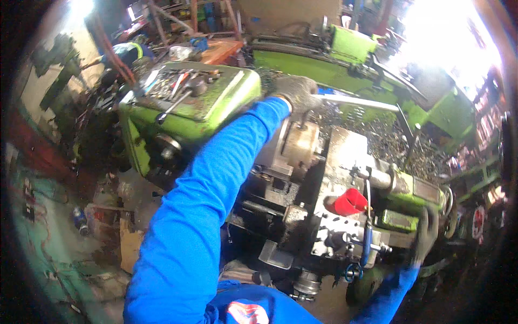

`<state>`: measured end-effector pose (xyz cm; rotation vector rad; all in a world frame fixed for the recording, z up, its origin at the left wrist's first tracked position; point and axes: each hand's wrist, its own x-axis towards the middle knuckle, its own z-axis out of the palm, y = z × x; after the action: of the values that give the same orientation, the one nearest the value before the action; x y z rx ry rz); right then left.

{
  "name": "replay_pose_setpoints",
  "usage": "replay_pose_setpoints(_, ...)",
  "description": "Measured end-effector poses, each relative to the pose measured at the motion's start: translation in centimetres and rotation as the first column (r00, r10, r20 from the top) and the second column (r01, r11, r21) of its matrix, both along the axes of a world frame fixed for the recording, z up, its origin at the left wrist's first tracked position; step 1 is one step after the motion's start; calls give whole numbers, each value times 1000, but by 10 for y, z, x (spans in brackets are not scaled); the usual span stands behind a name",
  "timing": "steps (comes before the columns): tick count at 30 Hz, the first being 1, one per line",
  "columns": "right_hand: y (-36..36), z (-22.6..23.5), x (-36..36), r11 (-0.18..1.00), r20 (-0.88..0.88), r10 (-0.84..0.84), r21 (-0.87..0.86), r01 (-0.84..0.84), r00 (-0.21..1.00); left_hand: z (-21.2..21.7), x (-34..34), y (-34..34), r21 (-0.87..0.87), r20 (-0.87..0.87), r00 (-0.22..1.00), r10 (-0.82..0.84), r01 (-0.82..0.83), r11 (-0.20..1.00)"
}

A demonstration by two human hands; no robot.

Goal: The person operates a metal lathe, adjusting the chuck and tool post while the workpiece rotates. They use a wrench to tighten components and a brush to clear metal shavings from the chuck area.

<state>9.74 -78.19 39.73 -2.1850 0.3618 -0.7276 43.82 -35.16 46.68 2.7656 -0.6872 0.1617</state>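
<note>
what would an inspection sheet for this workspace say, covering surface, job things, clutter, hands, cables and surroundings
Surface: green headstock bears loose tools; metal shavings lie behind the machine's bed.
Job's things: long pale bar reaches rightward from the left hand, above the chuck.
Clutter: mixed hand tools on the headstock; red container on the carriage.
Hands: both gloved; left closed on the bar's end; right hand blurred near the tailstock, grip unclear.
Cables: none identified with certainty.
Surroundings: another green machine behind, wooden bench, bent-over person upper left.
</note>
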Motion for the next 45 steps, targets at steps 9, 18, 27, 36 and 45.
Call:
replay_pose_setpoints(9,45,-154,-345,618,-544,-709,-175,766,448,-10,-135,150,-888,-134,990,-46,-100,450)
replay_pose_setpoints(18,104,-218,-384,736,-774,-578,-357,575,260,-179,-354,359,-636,-628,736,252,-673,378)
replay_pose_setpoints(27,110,-211,-386,799,-828,-544,-462,385,135,-377,-425,444,-435,-828,463,315,-886,159)
replay_pose_setpoints(36,121,-197,-390,801,-837,-545,-508,317,35,-478,-362,470,-79,-918,234,-321,-900,-428)
replay_pose_setpoints(45,190,-210,-468,774,-850,-506,-523,358,-148,-527,-338,448,-154,-916,252,-313,-940,-304)
